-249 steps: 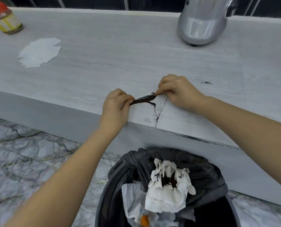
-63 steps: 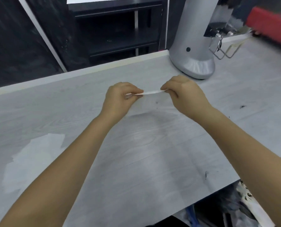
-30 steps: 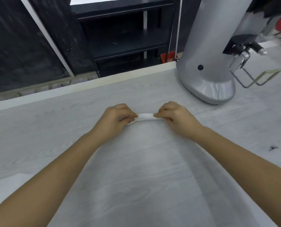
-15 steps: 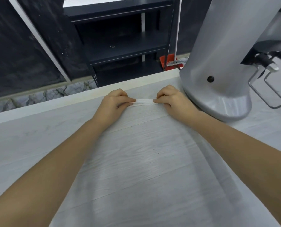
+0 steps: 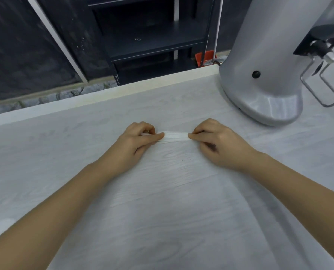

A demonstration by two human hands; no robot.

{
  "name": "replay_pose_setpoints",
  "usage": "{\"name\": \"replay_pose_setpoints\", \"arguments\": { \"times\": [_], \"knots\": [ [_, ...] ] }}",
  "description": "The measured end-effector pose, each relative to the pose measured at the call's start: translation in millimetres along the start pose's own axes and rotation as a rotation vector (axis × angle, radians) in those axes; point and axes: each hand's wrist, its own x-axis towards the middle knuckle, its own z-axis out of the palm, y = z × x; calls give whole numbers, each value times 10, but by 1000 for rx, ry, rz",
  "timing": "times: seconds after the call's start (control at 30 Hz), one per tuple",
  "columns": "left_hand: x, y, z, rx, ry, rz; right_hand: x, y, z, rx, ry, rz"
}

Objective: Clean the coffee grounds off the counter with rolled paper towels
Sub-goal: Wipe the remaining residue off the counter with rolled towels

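The pale grey wood-grain desk [image 5: 65,152] fills most of the view, its cream far edge running from nine o'clock up toward one o'clock. Just left of centre the left hand [image 5: 135,141] lies knuckles-up on the desk, its grip clamped between thumb and curled fingers on the left end of a thin white rolled paper towel [image 5: 175,135]. The roll lies stretched flat on the desk at the centre, touching the surface, end to end between both hands. Directly below it, toward six o'clock, a few tiny dark coffee specks [image 5: 185,157] dot the desk. Just right of centre the right hand [image 5: 218,143] has its grip pinched on the roll's right end, fingers curled under. At two o'clock a silver-grey metal machine [image 5: 263,61] with a rounded base stands on the desk, well apart from the hands, with a bent wire fork [image 5: 318,88] at its right. Beyond the far edge, at twelve o'clock, stands a dark metal shelf [image 5: 152,41].
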Motion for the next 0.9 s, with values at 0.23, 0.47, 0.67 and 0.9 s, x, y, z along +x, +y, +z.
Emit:
{"name": "replay_pose_setpoints", "arguments": {
  "times": [0.23, 0.47, 0.67, 0.9],
  "knots": [
    [-763, 507, 27, -57, -37, 30, -668, -614, 109, -10, 5, -46],
    [-700, 603, 96, 28, 23, 8, -583, -623, 149, -2, 19, -43],
    [176, 22, 5, -21, 137, -177, 403, 88, 113, -17, 74, 104],
    [703, -368, -94, -66, 216, -289, 956, 492, 75, -14, 65, 199]
  ]
}}
